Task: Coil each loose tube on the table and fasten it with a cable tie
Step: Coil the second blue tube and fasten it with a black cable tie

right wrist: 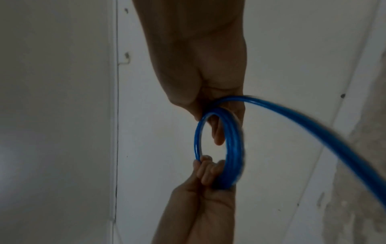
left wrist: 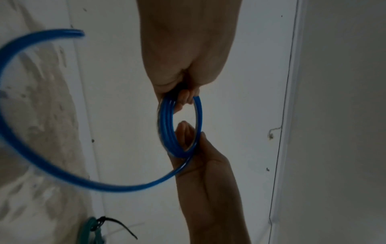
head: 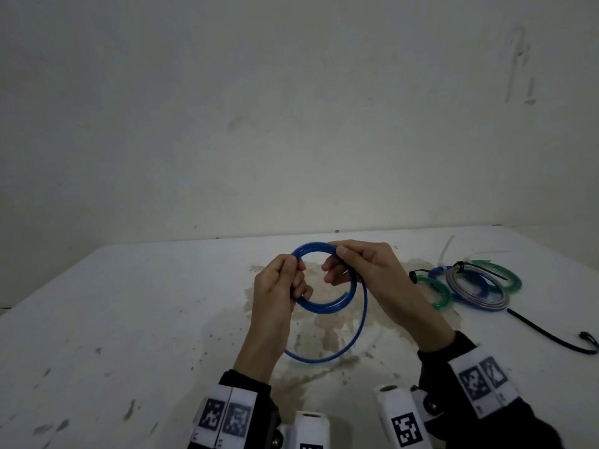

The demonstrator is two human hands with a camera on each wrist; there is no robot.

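Two hands hold one translucent blue plastic tube (head: 327, 306) above the stained white worktop (head: 129, 303), wound into several stacked turns. Your left hand (head: 278, 286) closes its grip on the near-left arc of the coil, fingers curled round the bundled turns; your right hand (head: 366, 270) pinches the far-right arc between thumb and fingers. A loose tail leaves the coil at the right hand, sweeps down toward you in a wide arc and ends free, as the left wrist view shows.

Handling, as a judgement: the tube looks light and springy, stiff enough to keep a curve and to spring open if either grip slackens. Its smooth wall is likely slippery. Take hold where all turns lie together, pressing them flat against one another, and feed the tail in along the existing curve, not against it.

To your right on the worktop lie finished coils in green, blue and grey (head: 470, 283), bound with black ties, and a loose black cable tie (head: 551, 332) near them, well apart from your hands.
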